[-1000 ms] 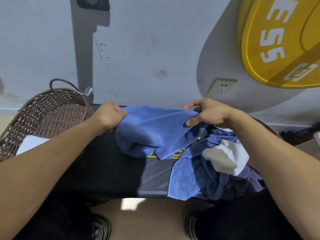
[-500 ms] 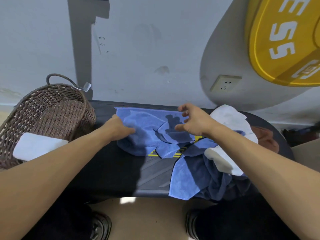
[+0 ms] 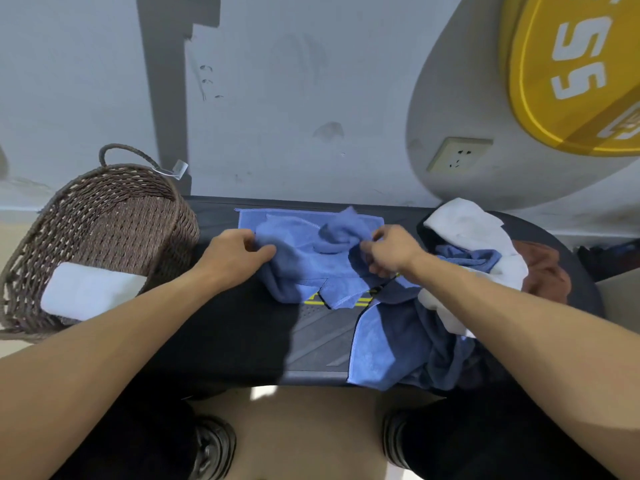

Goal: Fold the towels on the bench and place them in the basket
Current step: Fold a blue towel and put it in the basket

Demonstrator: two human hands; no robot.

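On wall, yellow plate [image 3: 581, 74] w/ white "SS", blue towel [image 3: 311, 258] below

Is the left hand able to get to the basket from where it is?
Probably yes. The left hand grips the blue towel right beside the basket, whose open top faces it with nothing between them.

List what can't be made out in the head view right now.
- Right hand: its grip on the blue towel is motion-blurred; fingertips are buried in cloth.
- Pile at right: towel count unclear, layers overlap and the right forearm crosses it.
- Basket: below the white folded towel, contents are hidden.
- Yellow disc: lettering cut off by the frame edge.
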